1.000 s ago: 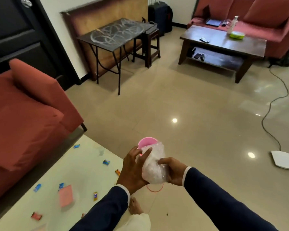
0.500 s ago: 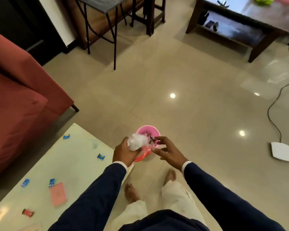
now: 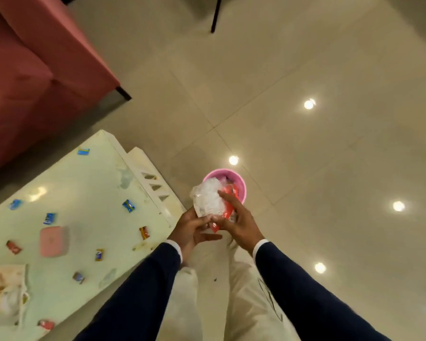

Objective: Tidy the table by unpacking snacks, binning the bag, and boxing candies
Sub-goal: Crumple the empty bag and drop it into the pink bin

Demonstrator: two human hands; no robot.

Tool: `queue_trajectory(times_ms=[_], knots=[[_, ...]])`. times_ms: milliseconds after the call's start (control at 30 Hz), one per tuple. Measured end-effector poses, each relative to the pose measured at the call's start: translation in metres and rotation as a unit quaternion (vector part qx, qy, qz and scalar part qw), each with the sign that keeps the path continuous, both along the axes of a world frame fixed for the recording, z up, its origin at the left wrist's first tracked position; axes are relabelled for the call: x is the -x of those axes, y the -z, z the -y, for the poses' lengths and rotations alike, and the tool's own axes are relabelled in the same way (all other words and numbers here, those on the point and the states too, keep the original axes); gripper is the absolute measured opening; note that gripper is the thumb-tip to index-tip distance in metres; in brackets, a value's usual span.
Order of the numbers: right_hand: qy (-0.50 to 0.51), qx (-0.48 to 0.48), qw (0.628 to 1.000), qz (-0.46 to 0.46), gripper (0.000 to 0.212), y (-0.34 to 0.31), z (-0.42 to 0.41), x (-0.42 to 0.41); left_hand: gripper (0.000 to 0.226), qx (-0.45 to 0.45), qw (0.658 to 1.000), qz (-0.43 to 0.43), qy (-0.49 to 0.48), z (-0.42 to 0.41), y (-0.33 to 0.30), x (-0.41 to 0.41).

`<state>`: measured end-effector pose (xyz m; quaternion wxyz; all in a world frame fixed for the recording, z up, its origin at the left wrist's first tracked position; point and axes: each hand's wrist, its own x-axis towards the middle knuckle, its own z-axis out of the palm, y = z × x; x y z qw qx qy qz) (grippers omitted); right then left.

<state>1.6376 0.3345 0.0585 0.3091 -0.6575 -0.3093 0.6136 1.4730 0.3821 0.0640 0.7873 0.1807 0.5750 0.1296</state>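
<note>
A crumpled clear plastic bag (image 3: 207, 198) with a red strip is held over the pink bin (image 3: 241, 187) that stands on the floor. My left hand (image 3: 191, 228) grips the bag from below. My right hand (image 3: 235, 217) presses on it from the right, fingers laid across the plastic. On the pale table (image 3: 89, 190) to the left lie several wrapped candies, among them a blue one (image 3: 128, 206) and a red-brown one (image 3: 144, 233). A pink box (image 3: 52, 241) sits among them.
A red sofa (image 3: 30, 70) fills the upper left, close to the table's far edge. A snack packet (image 3: 3, 291) lies at the table's near left. Glossy tiled floor (image 3: 305, 156) spreads to the right. A dark furniture leg (image 3: 215, 16) stands at the top.
The view has tilted down, and the far furniture has left the frame. My right hand has come back onto the bag, so both hands hold it at the bin's near side.
</note>
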Motion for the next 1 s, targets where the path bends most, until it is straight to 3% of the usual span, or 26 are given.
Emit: queue_trajectory(times_ms=[67,167,233,333,467,567,633,733,800,867,1000], knots=[[-0.068,0.030,0.995,0.071,0.060,0.045,-0.022,-0.028,0.033,-0.041,0.984,-0.099,0.141,-0.015,0.031,-0.006],[-0.129,0.081,0.977,0.149,0.060,0.119,-0.051,-0.060,0.040,-0.152,0.912,-0.234,0.302,-0.033,0.092,-0.010],[-0.196,0.104,0.951,0.216,0.064,0.168,-0.064,-0.071,0.042,-0.190,0.886,-0.269,0.327,-0.043,0.131,-0.010],[-0.232,0.124,0.938,0.228,0.072,0.241,-0.072,-0.072,0.043,-0.253,0.844,-0.302,0.363,-0.052,0.196,-0.015],[-0.323,0.067,0.908,0.260,0.078,0.327,-0.075,-0.050,0.048,-0.321,0.768,-0.344,0.434,-0.056,0.269,-0.021],[-0.388,0.073,0.878,0.270,0.074,0.375,-0.079,-0.035,0.050,-0.323,0.757,-0.356,0.443,-0.048,0.301,-0.022],[-0.440,0.114,0.835,0.309,0.067,0.396,-0.082,-0.030,0.049,-0.323,0.754,-0.354,0.449,-0.041,0.316,-0.019],[-0.536,0.155,0.709,0.431,0.063,0.404,-0.090,-0.027,0.047,-0.332,0.739,-0.353,0.468,-0.038,0.322,-0.012],[-0.566,0.135,0.661,0.473,0.055,0.404,-0.096,-0.027,0.044,-0.342,0.728,-0.354,0.477,-0.039,0.321,-0.007],[-0.551,0.113,0.679,0.472,0.045,0.402,-0.103,-0.029,0.043,-0.347,0.722,-0.354,0.483,-0.044,0.317,-0.005],[-0.436,0.095,0.817,0.366,0.059,0.382,-0.112,-0.032,0.042,-0.351,0.702,-0.364,0.501,-0.055,0.302,-0.003]])
